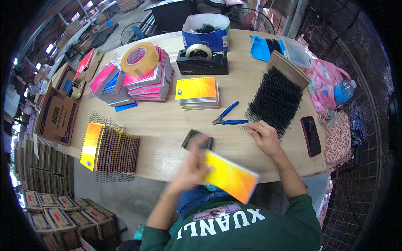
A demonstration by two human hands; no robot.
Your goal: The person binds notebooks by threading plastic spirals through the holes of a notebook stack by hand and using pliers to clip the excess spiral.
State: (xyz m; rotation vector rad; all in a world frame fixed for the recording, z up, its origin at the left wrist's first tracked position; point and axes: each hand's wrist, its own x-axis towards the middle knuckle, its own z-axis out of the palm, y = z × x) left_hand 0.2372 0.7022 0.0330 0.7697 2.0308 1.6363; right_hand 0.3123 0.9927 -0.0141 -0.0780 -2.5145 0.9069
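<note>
My left hand [190, 167], blurred by motion, grips a yellow-orange notepad [232, 175] by its left end above the table's front edge. My right hand [266, 140] pinches the end of a thin black wire spiral [243, 128]. Beside that hand lies a dense pile of black wire spirals [274, 98], leaning against a cardboard piece [289, 69]. Blue-handled cutting pliers [229, 115] rest a little left of my right fingers. A small dark block [197, 140] sits partly behind my left hand.
Spiral-bound yellow notepads [111, 146] stand in a row at left. Behind are a yellow notepad stack [197, 92], pink notepads [155, 81] topped by a tape roll [140, 58], and a black tape dispenser [203, 62]. A phone [310, 136] and pouch [338, 138] are at right.
</note>
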